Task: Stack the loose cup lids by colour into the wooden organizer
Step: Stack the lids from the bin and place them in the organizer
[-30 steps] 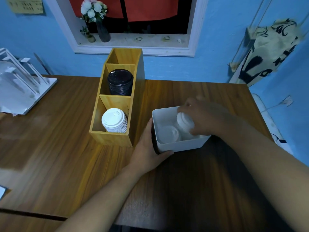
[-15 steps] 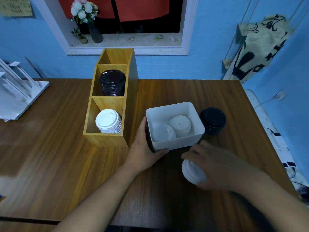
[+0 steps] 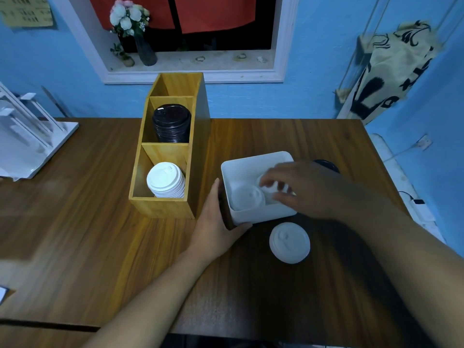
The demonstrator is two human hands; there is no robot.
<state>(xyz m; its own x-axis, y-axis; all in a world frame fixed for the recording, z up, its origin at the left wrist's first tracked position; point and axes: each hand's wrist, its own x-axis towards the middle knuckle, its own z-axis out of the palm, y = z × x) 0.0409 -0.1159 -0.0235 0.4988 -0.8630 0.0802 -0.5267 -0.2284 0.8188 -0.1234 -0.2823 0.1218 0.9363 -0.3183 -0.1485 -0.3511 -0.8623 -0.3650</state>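
blur hides whether right hand [image 3: 313, 189] holds a lid [image 3: 269, 195]; left hand [image 3: 216, 227] clasps bin [image 3: 251, 162] corner.

The bin [image 3: 263, 214] sits right of the organizer [image 3: 163, 209] (both on the table [image 3: 100, 222]), a loose lid [image 3: 289, 242] before it.

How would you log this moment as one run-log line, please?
left hand: grips white bin | right hand: over lids in bin, grip unclear | white lid: loose on table | organizer: black stack, white stack in separate compartments
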